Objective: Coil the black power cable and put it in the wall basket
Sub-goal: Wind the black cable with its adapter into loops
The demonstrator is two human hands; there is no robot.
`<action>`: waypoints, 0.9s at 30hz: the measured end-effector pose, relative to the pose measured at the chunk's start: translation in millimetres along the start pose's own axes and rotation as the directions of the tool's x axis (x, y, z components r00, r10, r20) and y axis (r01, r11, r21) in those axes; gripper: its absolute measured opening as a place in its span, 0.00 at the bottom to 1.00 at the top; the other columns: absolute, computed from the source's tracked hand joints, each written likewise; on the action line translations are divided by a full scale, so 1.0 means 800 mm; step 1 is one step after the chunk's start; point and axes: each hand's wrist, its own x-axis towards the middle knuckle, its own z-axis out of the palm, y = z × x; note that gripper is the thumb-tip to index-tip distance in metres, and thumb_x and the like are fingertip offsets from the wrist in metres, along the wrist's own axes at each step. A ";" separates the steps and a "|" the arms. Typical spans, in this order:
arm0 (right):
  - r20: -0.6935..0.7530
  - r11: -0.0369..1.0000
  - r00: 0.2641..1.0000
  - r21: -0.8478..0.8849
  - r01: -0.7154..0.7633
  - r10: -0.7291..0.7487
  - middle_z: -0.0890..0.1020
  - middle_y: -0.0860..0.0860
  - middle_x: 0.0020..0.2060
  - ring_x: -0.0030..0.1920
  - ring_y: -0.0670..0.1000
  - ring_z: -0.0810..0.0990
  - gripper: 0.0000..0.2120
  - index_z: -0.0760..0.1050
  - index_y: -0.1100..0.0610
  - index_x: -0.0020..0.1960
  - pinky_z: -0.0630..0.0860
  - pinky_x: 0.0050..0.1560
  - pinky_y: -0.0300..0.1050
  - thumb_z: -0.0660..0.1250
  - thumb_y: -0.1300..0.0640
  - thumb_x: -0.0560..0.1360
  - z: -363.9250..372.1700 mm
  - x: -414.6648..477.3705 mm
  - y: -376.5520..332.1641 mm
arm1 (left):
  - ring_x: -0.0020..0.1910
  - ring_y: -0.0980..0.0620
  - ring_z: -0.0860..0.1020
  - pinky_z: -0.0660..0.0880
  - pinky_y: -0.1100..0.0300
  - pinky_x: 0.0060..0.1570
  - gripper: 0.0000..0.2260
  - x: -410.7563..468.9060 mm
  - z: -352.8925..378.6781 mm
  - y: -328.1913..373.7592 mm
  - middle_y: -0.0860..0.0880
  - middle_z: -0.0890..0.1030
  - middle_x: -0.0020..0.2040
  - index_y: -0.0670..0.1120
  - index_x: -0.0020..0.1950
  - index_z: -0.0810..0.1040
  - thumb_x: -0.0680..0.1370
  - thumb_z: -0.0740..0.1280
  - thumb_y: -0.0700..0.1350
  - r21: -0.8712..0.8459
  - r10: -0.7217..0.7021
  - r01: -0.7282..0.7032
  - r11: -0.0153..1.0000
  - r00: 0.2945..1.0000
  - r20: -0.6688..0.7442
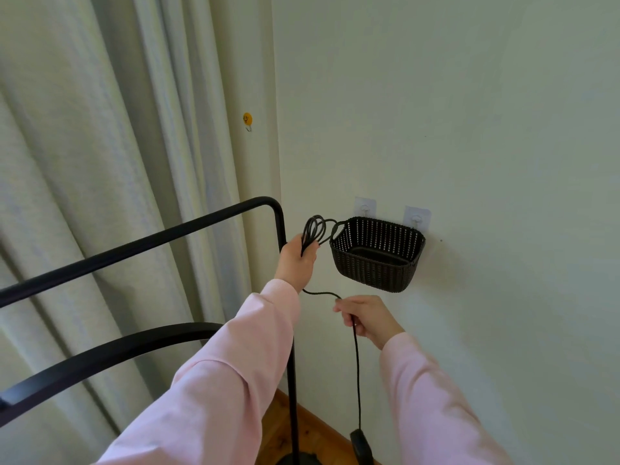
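Observation:
My left hand (297, 260) is closed around several loops of the black power cable (315, 229), held just left of the dark woven wall basket (377, 273). One loop touches the basket's left rim. From the left hand the cable runs down and right to my right hand (369, 318), which pinches it below the basket. Beneath the right hand the cable hangs straight down to a black plug block (360, 446) near the floor. The basket hangs from two clear adhesive hooks (365, 207) and looks empty.
A black metal rack frame (275, 209) stands left of the basket, its upright post passing behind my left arm. Pale curtains (100, 162) fill the left side. A yellow smiley hook (247, 119) sits on the wall. Wooden floor (302, 427) shows at the bottom.

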 end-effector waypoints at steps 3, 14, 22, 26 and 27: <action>-0.010 0.994 0.994 0.009 0.111 -0.111 0.71 0.51 0.25 0.28 0.46 0.66 0.10 0.80 0.58 0.37 0.59 0.29 0.38 0.66 0.59 0.75 0.002 -0.002 -0.019 | 0.28 0.55 0.64 0.64 0.67 0.29 0.07 -0.002 0.001 -0.001 0.51 0.67 0.30 0.41 0.43 0.70 0.80 0.57 0.41 0.098 0.040 -0.043 0.994 0.999 0.033; -0.155 0.930 0.918 -0.013 0.368 -0.365 0.74 0.51 0.26 0.25 0.42 0.69 0.13 0.78 0.57 0.32 0.62 0.25 0.33 0.65 0.62 0.76 0.011 -0.002 -0.074 | 0.25 0.56 0.64 0.63 0.72 0.23 0.13 -0.011 0.006 0.003 0.57 0.75 0.21 0.48 0.35 0.70 0.80 0.58 0.40 0.116 0.020 -0.040 0.992 0.986 0.167; -0.225 0.911 0.888 -0.001 0.411 -0.401 0.73 0.47 0.20 0.20 0.40 0.70 0.14 0.75 0.60 0.30 0.65 0.23 0.32 0.66 0.64 0.75 0.015 0.003 -0.085 | 0.33 0.48 0.68 0.68 0.55 0.36 0.08 -0.011 0.003 -0.004 0.45 0.74 0.34 0.40 0.41 0.76 0.77 0.60 0.38 0.161 0.001 -0.041 0.986 0.971 0.238; -0.263 0.916 0.891 0.056 0.397 -0.370 0.74 0.49 0.22 0.20 0.40 0.71 0.10 0.75 0.59 0.34 0.64 0.22 0.32 0.67 0.64 0.74 0.016 0.003 -0.094 | 0.33 0.48 0.74 0.75 0.54 0.42 0.11 -0.008 0.005 -0.003 0.49 0.74 0.31 0.46 0.36 0.70 0.77 0.59 0.36 0.095 -0.011 -0.008 0.995 0.980 0.200; -0.264 0.916 0.895 0.083 0.392 -0.359 0.74 0.50 0.24 0.20 0.40 0.71 0.07 0.75 0.60 0.37 0.64 0.22 0.32 0.68 0.64 0.74 0.014 0.002 -0.097 | 0.31 0.51 0.76 0.76 0.57 0.41 0.11 -0.009 0.006 -0.002 0.48 0.73 0.30 0.45 0.36 0.69 0.78 0.58 0.36 0.055 -0.021 0.011 0.998 0.982 0.186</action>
